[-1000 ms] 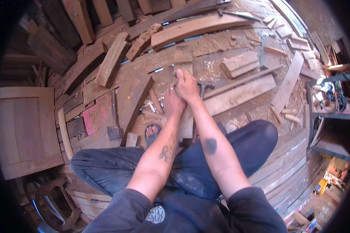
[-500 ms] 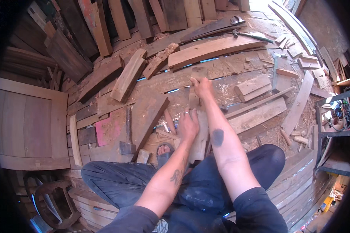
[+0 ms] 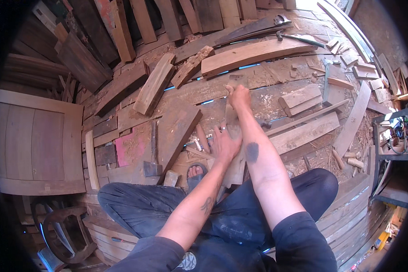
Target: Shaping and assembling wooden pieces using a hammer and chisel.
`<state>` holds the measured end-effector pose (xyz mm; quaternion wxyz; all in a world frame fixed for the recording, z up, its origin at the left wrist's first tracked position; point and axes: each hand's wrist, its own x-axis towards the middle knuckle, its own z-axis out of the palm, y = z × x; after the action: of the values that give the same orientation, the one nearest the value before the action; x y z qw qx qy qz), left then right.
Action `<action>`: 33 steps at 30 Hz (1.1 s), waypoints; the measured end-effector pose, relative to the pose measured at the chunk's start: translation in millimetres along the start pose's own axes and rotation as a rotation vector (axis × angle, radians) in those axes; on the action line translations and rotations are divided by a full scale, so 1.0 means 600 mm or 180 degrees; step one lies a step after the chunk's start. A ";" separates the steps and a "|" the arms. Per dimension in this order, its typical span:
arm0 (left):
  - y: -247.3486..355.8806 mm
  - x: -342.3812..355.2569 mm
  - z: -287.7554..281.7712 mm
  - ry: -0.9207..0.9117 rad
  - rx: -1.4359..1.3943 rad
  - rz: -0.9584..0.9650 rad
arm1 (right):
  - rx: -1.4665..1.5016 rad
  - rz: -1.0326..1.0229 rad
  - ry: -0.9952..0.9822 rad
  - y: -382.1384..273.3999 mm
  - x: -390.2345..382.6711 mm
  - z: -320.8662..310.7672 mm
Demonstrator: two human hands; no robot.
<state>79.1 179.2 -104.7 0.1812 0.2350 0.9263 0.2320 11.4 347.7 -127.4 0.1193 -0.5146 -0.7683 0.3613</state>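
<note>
A narrow, pale wooden board (image 3: 235, 172) lies lengthwise between my legs and runs away from me under both hands. My left hand (image 3: 226, 145) rests flat on it with the fingers apart, a ring on one of them. Farther along the same line, my right hand (image 3: 239, 97) is closed in a fist with the thumb on top. What it grips is mostly covered by the fingers, and I cannot make it out. A flat brownish piece (image 3: 238, 80) shows just beyond that fist. Left of my left hand lies a rounded wooden stick (image 3: 203, 138).
A thick dark plank (image 3: 181, 140) and a hammer with a dark head (image 3: 153, 168) lie to the left. A claw hammer (image 3: 301, 41) lies near a long curved beam (image 3: 258, 56). Wood blocks (image 3: 301, 100) and shavings cover the right. A panelled wooden door (image 3: 38, 143) stands far left.
My left hand has slid slightly onto the board, its fingers now more spread. My right fist keeps nearly the same place. The whole view has shifted a little.
</note>
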 end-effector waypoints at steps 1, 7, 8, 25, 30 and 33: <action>-0.002 0.000 0.003 0.0004 -0.0005 -0.0024 | -0.0009 -0.0010 -0.0021 0.002 0.003 0.001; -0.001 -0.001 -0.007 0.0051 0.0223 0.0098 | 0.0159 0.0008 0.0041 0.009 0.012 0.024; 0.003 -0.002 -0.008 0.0066 0.0233 0.0145 | 0.0232 -0.0020 0.0013 0.018 0.022 0.030; 0.001 -0.012 0.028 0.0277 0.0807 0.0937 | -0.0086 -0.0374 -0.0104 0.006 -0.015 0.035; 0.012 -0.015 0.027 -0.0072 0.0535 0.0690 | -0.0128 -0.0608 -0.0125 0.001 -0.041 0.015; 0.018 -0.016 0.018 -0.0308 0.0865 0.0584 | 0.0044 -0.0962 -0.0232 -0.009 -0.081 -0.009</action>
<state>95.7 186.2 -105.8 0.1702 0.3518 0.9140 0.1087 32.1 306.4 -110.5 0.1479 -0.3789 -0.8384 0.3629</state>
